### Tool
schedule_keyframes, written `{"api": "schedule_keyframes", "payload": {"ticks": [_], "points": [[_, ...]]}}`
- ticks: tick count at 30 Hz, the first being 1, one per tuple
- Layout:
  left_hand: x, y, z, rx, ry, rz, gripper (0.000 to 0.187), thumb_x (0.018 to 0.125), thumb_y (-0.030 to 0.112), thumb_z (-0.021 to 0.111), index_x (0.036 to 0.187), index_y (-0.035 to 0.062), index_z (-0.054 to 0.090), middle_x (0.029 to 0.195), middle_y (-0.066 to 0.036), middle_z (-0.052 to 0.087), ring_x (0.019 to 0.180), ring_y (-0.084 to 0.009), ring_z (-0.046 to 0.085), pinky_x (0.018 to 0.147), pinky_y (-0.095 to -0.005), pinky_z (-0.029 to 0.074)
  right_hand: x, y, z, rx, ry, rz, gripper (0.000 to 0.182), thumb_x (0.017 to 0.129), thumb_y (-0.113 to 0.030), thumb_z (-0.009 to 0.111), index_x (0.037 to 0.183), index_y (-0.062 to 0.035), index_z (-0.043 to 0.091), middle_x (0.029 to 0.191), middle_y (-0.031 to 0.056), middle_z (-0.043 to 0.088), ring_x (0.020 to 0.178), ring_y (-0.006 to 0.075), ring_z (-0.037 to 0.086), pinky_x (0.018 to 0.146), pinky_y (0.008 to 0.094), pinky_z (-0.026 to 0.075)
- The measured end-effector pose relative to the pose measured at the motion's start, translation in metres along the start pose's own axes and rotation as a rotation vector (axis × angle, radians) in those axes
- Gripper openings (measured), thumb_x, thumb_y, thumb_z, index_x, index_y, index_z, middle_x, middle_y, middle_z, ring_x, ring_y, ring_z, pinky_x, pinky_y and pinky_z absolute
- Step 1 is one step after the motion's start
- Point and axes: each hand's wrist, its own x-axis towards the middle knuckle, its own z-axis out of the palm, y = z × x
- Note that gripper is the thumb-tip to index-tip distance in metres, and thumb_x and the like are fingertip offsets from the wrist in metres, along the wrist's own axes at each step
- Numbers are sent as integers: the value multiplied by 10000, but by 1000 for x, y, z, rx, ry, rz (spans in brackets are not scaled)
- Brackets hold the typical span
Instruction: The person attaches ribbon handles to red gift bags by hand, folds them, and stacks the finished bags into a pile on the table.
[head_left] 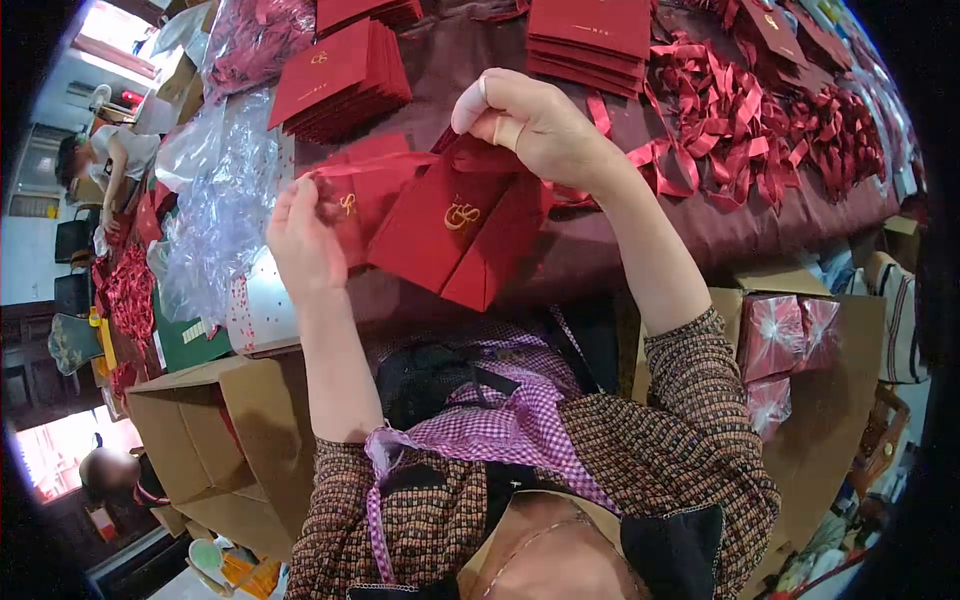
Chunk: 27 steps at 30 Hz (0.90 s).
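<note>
— Gripping what, on the left?

— Left hand (303,240) pinches the near edge of a red paper bag (440,235), fingers closed on the fold beside a small gold mark. Further left of it lies crinkled clear plastic (225,200), and at the far edge another person (105,160) bends over a strip of red goods.

— And the bag itself?

— It hangs in the air between both hands, above the table (600,250) with its dark red cloth, tilted, gold emblem facing the camera, one side gusset folded outward at the bottom.

— The other hand?

— Right hand (530,125) is clamped on the bag's upper edge, thumb on top, with a pale band around one finger. Whether it also holds a ribbon there, I can't tell.

— What lies beyond?

— Stacks of flat red bags (340,80) behind the left hand, another stack (590,35) behind the right. To the right of that, a tangle of red ribbons (760,120) spreads over the cloth.

— And lower down?

— A cardboard box (215,440) at lower left, and at right another carton (850,400) with red foil-wrapped boxes (785,335) in it.
</note>
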Motion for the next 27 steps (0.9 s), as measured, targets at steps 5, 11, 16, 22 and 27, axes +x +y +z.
{"api": "schedule_keyframes", "payload": {"ticks": [5, 11, 16, 22, 27], "points": [[-21, 19, 16, 716, 34, 435, 125, 903, 64, 559, 980, -19, 611, 889, -34, 582, 785, -97, 516, 705, -236, 432, 3, 0, 1, 17, 4, 63, 81, 850, 40, 565, 905, -13, 594, 878, 44, 607, 836, 123, 576, 763, 248, 465], [-55, 22, 41, 967, -480, 467, 164, 746, 22, 707, 881, -18, 622, 822, -96, 545, 729, -196, 551, 617, -287, 447, 8, -2, 7, 14, 0, 112, 82, 853, 36, 565, 895, -15, 613, 833, 41, 618, 790, 116, 578, 717, 245, 468], [-40, 15, 31, 970, -418, 493, 104, 763, 25, 691, 818, -16, 613, 794, -87, 531, 698, -181, 529, 605, -281, 432, -2, -1, -4, 103, 11, 255, 240, 872, -50, 599, 1111, -67, 587, 848, 31, 618, 782, 107, 575, 684, 267, 479], [-32, 24, 19, 969, -294, 444, 90, 807, 38, 677, 785, -22, 614, 734, -33, 504, 661, -100, 476, 581, -246, 389, -45, 17, -41, -288, -278, 197, 440, 792, -244, 711, 1137, -12, 567, 1054, 126, 597, 945, 259, 594, 860, 329, 459], [-29, 25, 19, 971, -266, 413, 73, 815, 49, 672, 793, -8, 633, 655, -10, 519, 605, -68, 450, 548, -238, 371, -55, 27, -34, -397, -216, 250, 204, 813, -152, 662, 961, -18, 623, 906, 116, 636, 894, 286, 596, 818, 342, 462]]}}
